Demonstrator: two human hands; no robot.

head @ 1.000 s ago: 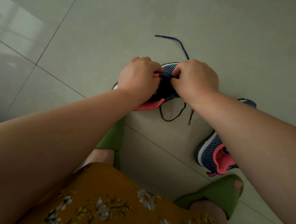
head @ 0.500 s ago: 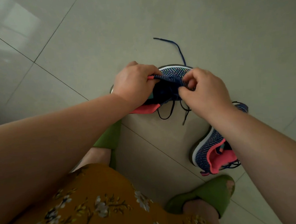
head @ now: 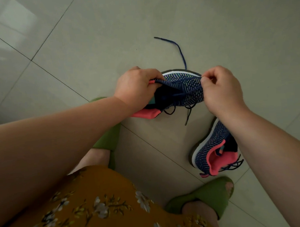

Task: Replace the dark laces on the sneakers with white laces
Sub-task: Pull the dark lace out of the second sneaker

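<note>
A navy knit sneaker (head: 184,88) with a coral heel sits on the floor at centre. My left hand (head: 137,87) grips its tongue and collar from the left. My right hand (head: 221,88) pinches the dark lace (head: 180,49) at the shoe's right side and holds a stretch of it taut across the upper. One free end of that lace trails away over the floor beyond the toe; another end hangs below the shoe. A second matching sneaker (head: 216,149), with its dark lace in place, lies at lower right, partly hidden under my right forearm. No white laces are in view.
Grey floor tiles (head: 157,21) with thin grout lines lie all around. My feet in green slippers (head: 203,197) stand below the shoes, the left slipper (head: 107,138) close to the held sneaker. A mustard floral skirt (head: 91,208) fills the bottom.
My right hand has moved right, away from the left, drawing the dark lace out sideways across the upper. More of the sneaker's knit top shows between my hands.
</note>
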